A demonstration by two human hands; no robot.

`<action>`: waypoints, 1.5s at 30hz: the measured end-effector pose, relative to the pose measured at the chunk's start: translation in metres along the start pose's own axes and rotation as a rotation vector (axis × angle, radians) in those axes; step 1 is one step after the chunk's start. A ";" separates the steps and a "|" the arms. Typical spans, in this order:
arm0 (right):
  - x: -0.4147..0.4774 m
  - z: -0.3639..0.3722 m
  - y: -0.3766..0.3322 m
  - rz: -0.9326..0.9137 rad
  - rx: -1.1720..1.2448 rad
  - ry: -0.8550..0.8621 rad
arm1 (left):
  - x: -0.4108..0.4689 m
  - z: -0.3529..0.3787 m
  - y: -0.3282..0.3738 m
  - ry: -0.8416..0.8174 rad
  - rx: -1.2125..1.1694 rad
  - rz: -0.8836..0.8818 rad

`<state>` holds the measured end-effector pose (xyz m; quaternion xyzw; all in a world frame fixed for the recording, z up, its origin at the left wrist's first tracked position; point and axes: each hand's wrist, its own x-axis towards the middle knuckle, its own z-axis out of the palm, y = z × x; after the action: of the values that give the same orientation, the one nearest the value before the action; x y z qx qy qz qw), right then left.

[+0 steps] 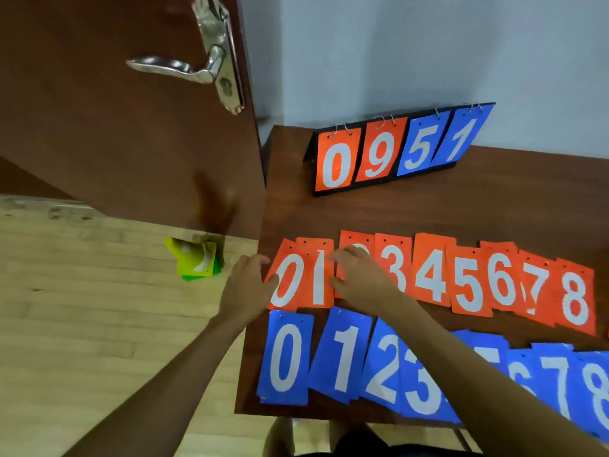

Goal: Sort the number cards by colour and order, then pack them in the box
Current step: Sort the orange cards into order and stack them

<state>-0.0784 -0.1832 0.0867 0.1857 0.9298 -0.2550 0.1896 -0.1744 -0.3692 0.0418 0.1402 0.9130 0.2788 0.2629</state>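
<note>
Number cards point(431, 275): lying face up in two overlapping rows on the brown table point(494, 206). The orange row point(468, 285) is lying farther and the blue row point(346, 357) nearer, each running from 0 at the left to 8 at the right.

- Far left: a brown door point(99, 143) with a metal handle point(171, 69) is standing over the wooden floor point(66, 308).
- A small pile of yellow and green cards point(196, 263) is lying on the floor at the foot of the door, left of the table and apart from it.
- The left hand point(247, 288) is reaching in at the table's left edge, fingers loosely bent and apart. Its thumb tip is touching the left edge of the orange 0 point(291, 285), and it is clamping nothing.
- The orange 1 point(318, 282) is lying between the two hands, overlapping the 0.
- The right hand point(359, 278) is lying palm down, fingers relaxed, over the orange 2 point(354, 240) (only the top of that card is showing). Its fingertips are reaching the right edge of the orange 1.
- The right forearm is crossing the blue row, hiding the cards just right of the blue 3 point(423, 387).
- Far side: a black scoreboard stand point(311, 153) is standing well apart from the rows, carrying ring-hung cards reading 0 9 5 1 (two orange, then two blue).
- Right end: the orange 8 point(575, 298) is closing its row, and the blue 8 point(596, 390) is running off the frame edge.
</note>
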 end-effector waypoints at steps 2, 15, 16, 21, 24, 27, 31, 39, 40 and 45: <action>0.014 0.010 0.002 0.001 -0.054 -0.009 | 0.008 0.013 -0.002 0.038 -0.049 -0.088; 0.088 0.031 -0.006 -0.026 -0.367 -0.013 | 0.042 0.022 -0.015 0.094 -0.138 -0.281; 0.092 0.030 -0.008 -0.012 -0.374 -0.023 | 0.043 0.019 -0.015 0.107 -0.136 -0.275; 0.103 0.026 -0.012 0.000 -0.368 -0.052 | 0.049 0.000 -0.013 0.185 -0.242 -0.278; 0.101 0.018 -0.014 0.007 -0.164 -0.092 | 0.043 -0.017 -0.010 0.174 -0.356 -0.263; 0.092 0.000 -0.016 0.016 0.142 -0.163 | 0.036 -0.037 -0.005 0.172 -0.410 -0.214; 0.058 -0.034 -0.029 -0.093 0.225 -0.074 | 0.011 -0.069 0.005 0.127 -0.400 -0.130; -0.027 -0.041 -0.060 -0.138 0.433 0.165 | -0.060 -0.087 0.044 0.011 -0.482 0.031; -0.034 -0.038 -0.064 -0.120 0.468 0.218 | -0.068 -0.084 0.048 -0.018 -0.516 0.028; -0.054 -0.023 -0.068 0.020 0.593 0.342 | -0.095 -0.055 0.064 -0.099 -0.502 0.006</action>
<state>-0.0677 -0.2391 0.1567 0.2819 0.8315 -0.4777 -0.0289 -0.1196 -0.3795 0.1559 0.0871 0.8007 0.4901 0.3332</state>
